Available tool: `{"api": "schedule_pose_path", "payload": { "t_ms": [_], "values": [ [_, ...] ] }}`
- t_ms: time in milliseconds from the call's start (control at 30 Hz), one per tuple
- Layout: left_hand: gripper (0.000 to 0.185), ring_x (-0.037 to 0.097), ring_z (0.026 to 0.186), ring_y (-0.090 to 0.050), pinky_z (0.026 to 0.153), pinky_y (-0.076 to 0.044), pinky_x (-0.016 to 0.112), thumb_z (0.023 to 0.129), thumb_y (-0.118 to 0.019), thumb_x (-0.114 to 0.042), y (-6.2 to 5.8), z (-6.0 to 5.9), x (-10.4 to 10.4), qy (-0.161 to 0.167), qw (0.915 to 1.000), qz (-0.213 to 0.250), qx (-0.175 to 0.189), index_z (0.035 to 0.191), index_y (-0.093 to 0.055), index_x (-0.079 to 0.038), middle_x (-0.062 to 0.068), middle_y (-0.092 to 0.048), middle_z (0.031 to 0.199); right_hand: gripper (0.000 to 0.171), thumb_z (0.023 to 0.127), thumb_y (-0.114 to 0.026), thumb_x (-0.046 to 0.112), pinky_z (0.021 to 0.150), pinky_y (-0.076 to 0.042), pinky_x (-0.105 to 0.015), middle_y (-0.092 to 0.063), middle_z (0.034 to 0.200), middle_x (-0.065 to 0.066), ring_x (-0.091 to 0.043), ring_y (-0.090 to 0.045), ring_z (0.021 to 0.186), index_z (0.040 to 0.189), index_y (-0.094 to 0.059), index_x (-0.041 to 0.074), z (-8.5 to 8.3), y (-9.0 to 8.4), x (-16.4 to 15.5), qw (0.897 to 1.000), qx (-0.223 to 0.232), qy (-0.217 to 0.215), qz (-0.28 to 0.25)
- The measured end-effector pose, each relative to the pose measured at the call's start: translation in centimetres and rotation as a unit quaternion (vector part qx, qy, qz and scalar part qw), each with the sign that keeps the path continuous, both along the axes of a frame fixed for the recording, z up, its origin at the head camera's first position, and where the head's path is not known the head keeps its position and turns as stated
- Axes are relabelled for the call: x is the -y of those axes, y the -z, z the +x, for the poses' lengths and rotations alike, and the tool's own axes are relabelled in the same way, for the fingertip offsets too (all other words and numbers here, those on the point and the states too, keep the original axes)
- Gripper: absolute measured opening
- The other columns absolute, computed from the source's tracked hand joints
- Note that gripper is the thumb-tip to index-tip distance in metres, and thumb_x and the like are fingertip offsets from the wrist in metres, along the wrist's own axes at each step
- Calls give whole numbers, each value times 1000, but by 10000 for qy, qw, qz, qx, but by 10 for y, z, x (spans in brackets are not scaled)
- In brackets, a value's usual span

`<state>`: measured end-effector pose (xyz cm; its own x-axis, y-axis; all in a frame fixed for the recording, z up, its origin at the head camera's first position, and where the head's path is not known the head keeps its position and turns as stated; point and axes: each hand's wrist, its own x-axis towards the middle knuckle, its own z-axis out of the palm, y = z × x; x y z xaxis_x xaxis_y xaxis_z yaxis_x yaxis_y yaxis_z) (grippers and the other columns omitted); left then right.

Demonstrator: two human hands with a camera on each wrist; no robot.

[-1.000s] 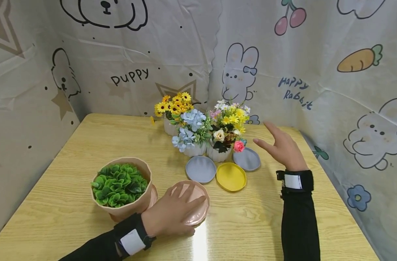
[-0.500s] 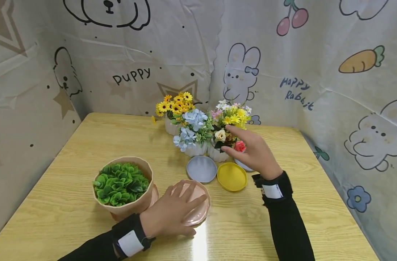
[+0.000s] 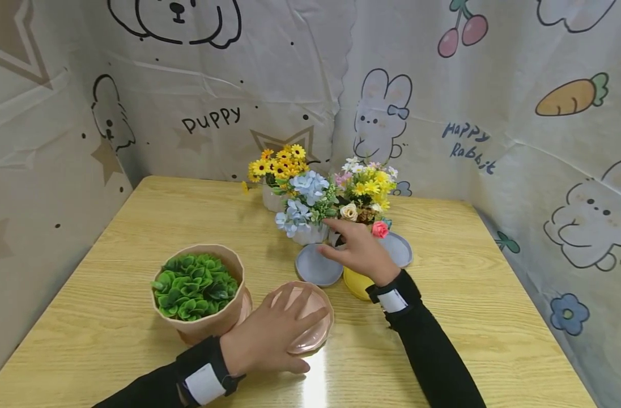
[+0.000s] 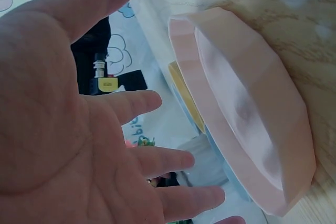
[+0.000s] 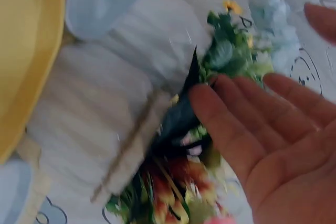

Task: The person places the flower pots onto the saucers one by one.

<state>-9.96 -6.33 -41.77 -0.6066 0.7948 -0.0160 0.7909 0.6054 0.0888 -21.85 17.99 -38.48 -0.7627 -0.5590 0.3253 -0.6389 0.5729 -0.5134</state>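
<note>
Head view: pink saucer (image 3: 312,338) lies under left grip (image 3: 269,335), contact unclear.

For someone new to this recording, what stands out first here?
The leafy green plant in its peach pot draws the eye first, left of the left hand. Beyond the right hand cluster yellow flowers, blue flowers and a mixed bouquet, toward the far edge of the table.

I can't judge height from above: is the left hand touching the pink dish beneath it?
Apart. The left wrist view shows background between the visible fingers of the left hand and the pink dish.
</note>
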Motion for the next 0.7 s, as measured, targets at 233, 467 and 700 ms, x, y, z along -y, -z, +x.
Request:
{"api": "schedule_pose_path", "payload": {
  "t_ms": [233,467,700],
  "values": [
    [96,49,151,-39,119,-41,59,87,-78,-69,0,1,0,82,9999,13,-65,165,-42,-24,22,-40,166,65,94,-83,22,96,-60,-53,-66,139,-29,-43,-67,124,147,-58,-8,-1,9,12,9963,133,841,-122],
    [97,49,151,-38,119,-39,60,87,-80,-66,-4,2,1,104,9998,111,102,166,-42,-23,23,-38,167,77,90,-87,27,105,-55,-57,-62,145,-29,-44,-61,134,150,-53,-7,-5,12,14,9882,374,1483,38],
    [98,47,153,-35,120,-38,61,87,-80,-66,-4,4,3,96,9997,145,141,167,-40,-24,23,-35,169,86,88,-88,34,105,-55,-56,-61,146,-27,-43,-60,134,154,-50,-6,-17,18,16,9840,673,1638,192]
  ]
}}
